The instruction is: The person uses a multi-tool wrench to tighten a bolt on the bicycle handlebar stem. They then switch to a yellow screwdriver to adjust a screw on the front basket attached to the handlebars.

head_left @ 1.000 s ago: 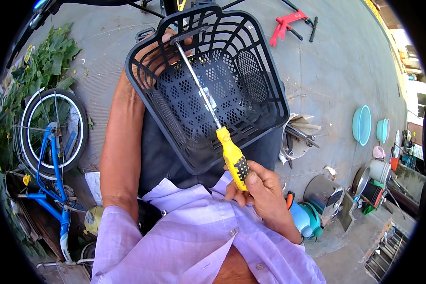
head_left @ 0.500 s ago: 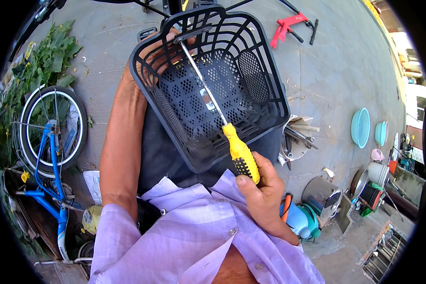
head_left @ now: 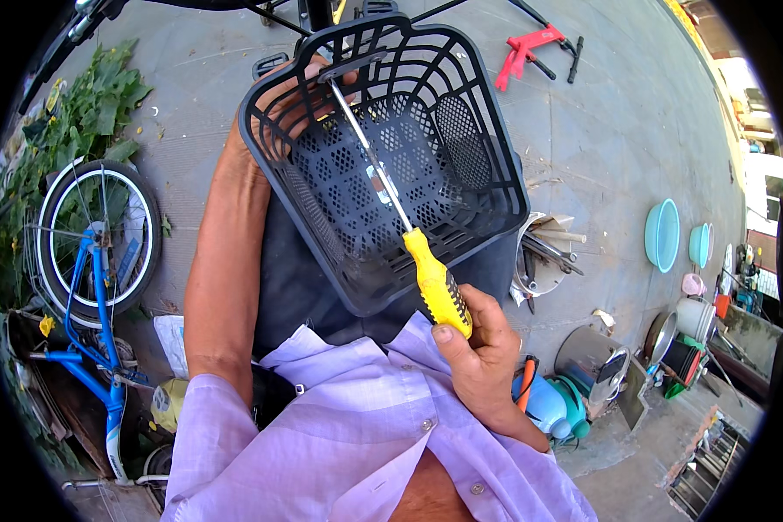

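A black plastic bicycle basket (head_left: 470, 143) with latticed walls tilts open toward me over my lap. Behind its far-left wall is my left hand (head_left: 289, 97), fingers curled against the basket and partly hidden by the slats. My right hand (head_left: 483, 352) grips the end of a yellow and black screwdriver (head_left: 433, 280) between thumb and fingers. The long metal shaft crosses the basket's inside, its tip meeting a dark flat bracket (head_left: 348, 66) on the far wall. Whether the tip sits in a screw head is too small to tell.
Dark bicycle parts (head_left: 317, 13) stand just beyond the basket. A blue bicycle (head_left: 100, 335) is at left beside leafy plants (head_left: 87, 104). On the right are a red frame part (head_left: 526, 54), a turquoise basin (head_left: 662, 235), a container of tools (head_left: 544, 261) and a metal pot (head_left: 587, 361).
The screwdriver has turned in my right hand, its black grip patch now facing more to the right. Its handle has shifted slightly left, and the basket has barely moved.
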